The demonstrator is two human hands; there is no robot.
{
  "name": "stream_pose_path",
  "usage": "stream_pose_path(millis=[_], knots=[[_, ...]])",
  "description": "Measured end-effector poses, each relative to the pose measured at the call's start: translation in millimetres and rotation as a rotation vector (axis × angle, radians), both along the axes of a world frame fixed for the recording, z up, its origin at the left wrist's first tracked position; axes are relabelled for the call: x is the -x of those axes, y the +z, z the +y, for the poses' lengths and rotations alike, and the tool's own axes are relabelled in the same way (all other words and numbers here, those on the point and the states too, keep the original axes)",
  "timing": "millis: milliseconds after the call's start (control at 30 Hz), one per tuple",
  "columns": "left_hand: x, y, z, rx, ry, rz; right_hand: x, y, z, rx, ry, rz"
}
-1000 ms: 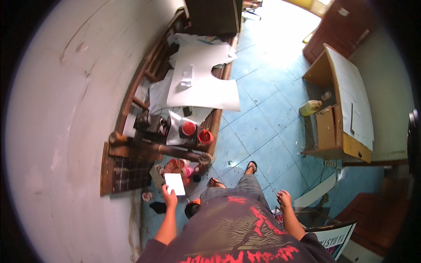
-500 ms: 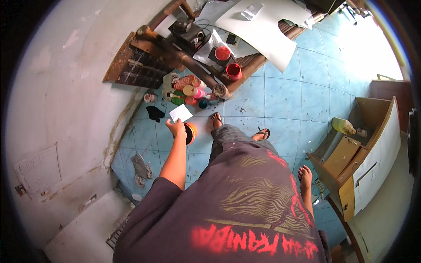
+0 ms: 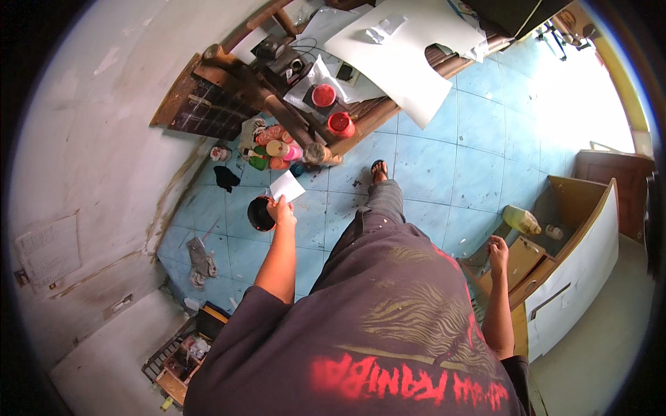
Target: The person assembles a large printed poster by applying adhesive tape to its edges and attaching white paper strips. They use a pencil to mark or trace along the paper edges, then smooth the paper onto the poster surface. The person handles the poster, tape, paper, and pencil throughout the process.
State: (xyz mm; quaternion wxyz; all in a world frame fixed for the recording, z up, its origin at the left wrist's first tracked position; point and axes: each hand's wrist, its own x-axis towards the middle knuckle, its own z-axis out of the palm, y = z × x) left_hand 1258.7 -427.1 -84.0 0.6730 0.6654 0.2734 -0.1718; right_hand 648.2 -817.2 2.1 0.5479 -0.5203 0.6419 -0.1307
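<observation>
My left hand [image 3: 282, 212] is closed on a white card [image 3: 286, 186] that sticks out beyond the fingers. Just left of that hand is a bucket [image 3: 261, 213], seen into its dark inside; I cannot tell whether the fingers also hold it. Off to the right, my right hand [image 3: 497, 254] hangs in the air beside a wooden cabinet. Its fingers are loosely bent and somewhat apart, with nothing visible in them.
Bottles and tubs [image 3: 281, 149] crowd the floor under a bamboo bench [image 3: 385, 119]. On it are two red containers [image 3: 340, 125] and a large white sheet [image 3: 395, 59]. A black cloth [image 3: 226, 178] and grey rag [image 3: 201, 263] lie left. The cabinet [image 3: 576, 263] lies at right.
One foot has gone out of sight as I step. The bucket now appears left of my left hand, its orange side no longer visible. My right hand has risen forward, nearer the cabinet.
</observation>
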Motion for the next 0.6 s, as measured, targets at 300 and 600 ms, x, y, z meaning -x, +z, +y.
stream_pose_path(millis=[300,600], knots=[[-67,2,-153,0.07,0.175,0.013,-70,45,-135,0.381,0.311,0.324],[-128,-13,-235,0.045,0.287,0.008,-8,45,-184,-0.018,0.403,0.653]])
